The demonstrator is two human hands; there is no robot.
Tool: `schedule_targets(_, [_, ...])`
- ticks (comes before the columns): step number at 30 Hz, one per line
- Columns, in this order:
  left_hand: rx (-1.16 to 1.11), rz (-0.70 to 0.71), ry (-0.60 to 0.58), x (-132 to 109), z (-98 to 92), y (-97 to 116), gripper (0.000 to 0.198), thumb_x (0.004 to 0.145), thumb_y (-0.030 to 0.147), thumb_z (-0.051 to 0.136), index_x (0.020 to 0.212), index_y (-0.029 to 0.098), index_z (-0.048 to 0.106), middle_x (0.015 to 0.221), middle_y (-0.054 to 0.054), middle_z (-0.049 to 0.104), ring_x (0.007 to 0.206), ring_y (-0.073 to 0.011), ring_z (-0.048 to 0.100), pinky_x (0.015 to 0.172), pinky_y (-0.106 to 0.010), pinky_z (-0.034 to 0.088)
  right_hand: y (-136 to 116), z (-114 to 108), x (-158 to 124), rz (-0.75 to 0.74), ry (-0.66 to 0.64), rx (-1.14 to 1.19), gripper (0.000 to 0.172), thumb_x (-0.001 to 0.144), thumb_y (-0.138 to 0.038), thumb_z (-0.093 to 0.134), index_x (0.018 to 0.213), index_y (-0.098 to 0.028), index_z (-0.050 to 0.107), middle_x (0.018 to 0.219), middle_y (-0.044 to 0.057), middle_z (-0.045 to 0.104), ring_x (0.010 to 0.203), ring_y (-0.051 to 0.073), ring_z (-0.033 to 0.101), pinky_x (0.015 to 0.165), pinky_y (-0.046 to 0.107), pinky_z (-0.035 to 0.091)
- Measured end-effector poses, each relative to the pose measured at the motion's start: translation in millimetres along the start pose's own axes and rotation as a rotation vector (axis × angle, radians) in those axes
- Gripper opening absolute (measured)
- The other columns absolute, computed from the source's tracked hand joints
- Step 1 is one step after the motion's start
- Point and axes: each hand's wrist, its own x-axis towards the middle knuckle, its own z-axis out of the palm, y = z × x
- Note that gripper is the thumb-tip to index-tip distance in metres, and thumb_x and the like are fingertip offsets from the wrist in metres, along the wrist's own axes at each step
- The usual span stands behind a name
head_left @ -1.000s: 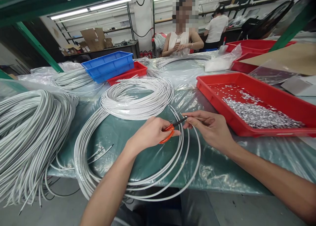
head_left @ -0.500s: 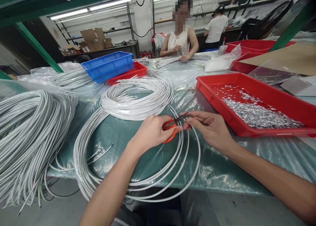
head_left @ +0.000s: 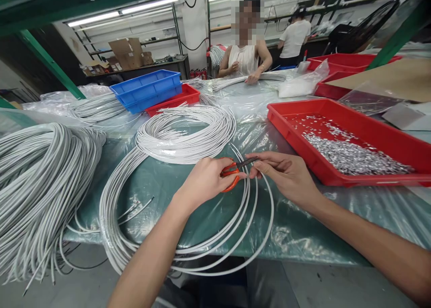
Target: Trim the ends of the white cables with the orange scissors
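Orange-handled scissors (head_left: 247, 162) are gripped in my left hand (head_left: 204, 178), their dark blades pointing right at the fingertips of my right hand (head_left: 293, 178). My right hand is closed in a pinch on the end of a white cable (head_left: 271, 209), close by the blades. Whether the blades touch that cable end is too small to tell. From there the cable curves down past the table edge and joins a loose coil of white cables (head_left: 109, 209). Several other cable ends stand just behind the scissors. A tighter white cable coil (head_left: 188, 153) lies beyond my hands.
On the right stands a red tray (head_left: 292, 164) holding many small silvery pieces. A thick cable bundle (head_left: 50, 178) hangs over the table's left edge. A blue bin (head_left: 146, 92) rests on a red tray (head_left: 190, 94) behind the coils. Across the table, a co-worker (head_left: 247, 59) handles cables.
My hands stay almost in place, with the scissors handles shifting very slightly. The co-worker's hands have moved a little to the left and farther apart.
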Motion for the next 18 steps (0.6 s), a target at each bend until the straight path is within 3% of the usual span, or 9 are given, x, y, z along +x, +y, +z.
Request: schedule_targets(18, [-0.132, -0.079, -0.105, -2.3, -2.3, 3.9, 0.050, 0.088, 0.056, 0.052, 0.060, 0.018, 0.036, 0.055, 0.005, 0.034, 0.054, -0.0086, 0.025, 0.051, -0.025, 0.019, 5.4, -2.6, -1.8, -0.049, 0.017, -0.077, 0.025, 0.085, -0.040, 0.068, 0.096, -0.019, 0.076, 0.065, 0.003, 0.072, 0.065, 0.018, 0.068, 0.064, 0.030, 0.056])
